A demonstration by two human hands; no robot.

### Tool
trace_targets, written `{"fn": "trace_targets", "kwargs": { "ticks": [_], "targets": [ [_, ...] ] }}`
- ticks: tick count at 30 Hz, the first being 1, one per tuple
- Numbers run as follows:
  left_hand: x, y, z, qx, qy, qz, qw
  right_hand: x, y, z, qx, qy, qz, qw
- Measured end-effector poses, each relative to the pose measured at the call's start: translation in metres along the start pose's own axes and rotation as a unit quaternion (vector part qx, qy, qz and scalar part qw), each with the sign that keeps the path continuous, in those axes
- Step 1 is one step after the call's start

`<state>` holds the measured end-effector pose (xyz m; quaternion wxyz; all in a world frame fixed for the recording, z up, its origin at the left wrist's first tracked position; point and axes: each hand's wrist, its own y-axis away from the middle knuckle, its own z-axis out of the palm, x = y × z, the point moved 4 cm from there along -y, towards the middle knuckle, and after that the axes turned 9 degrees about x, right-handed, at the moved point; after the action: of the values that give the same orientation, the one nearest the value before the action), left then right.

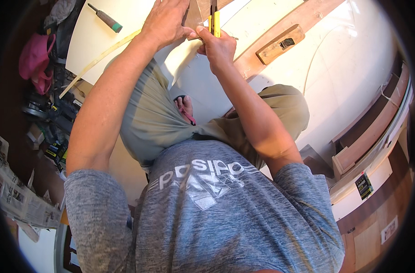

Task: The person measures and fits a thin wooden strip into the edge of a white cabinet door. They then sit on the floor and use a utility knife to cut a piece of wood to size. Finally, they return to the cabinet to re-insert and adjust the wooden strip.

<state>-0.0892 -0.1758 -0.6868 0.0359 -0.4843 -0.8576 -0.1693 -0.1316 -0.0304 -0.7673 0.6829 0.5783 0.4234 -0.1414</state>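
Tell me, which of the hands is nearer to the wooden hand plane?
Right. The right hand is just left of the wooden hand plane; the left hand is farther left, beyond the right.

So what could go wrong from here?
Two risks, as I read it:
1. The right hand grips a yellow-and-black tool close to the left hand's thumb; if its working end is sharp (I can't tell), a slip might nick that thumb.
2. The wooden hand plane lies loose on the plank beside the right forearm; a sideways swing could knock it.
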Motion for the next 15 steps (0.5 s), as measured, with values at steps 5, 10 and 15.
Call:
{"fn": "trace_targets", "kwargs": {
  "ticks": [5, 10, 15],
  "targets": [
    [0.006, -0.006, -0.003, -0.033, -0.025, -0.013, 0.999, -0.003, 0.004, -0.011, -0.003, 0.081, -0.012, 0.997],
    [0.013, -0.004, -0.013, -0.047, -0.043, -0.013, 0.998, -0.026, 0.007, -0.036, 0.036, 0.227, -0.166, 0.959],
    [0.013, -0.003, -0.015, -0.034, -0.026, -0.023, 0.999, -0.045, 0.024, -0.039, -0.033, 0.392, -0.257, 0.883]
  ]
}}
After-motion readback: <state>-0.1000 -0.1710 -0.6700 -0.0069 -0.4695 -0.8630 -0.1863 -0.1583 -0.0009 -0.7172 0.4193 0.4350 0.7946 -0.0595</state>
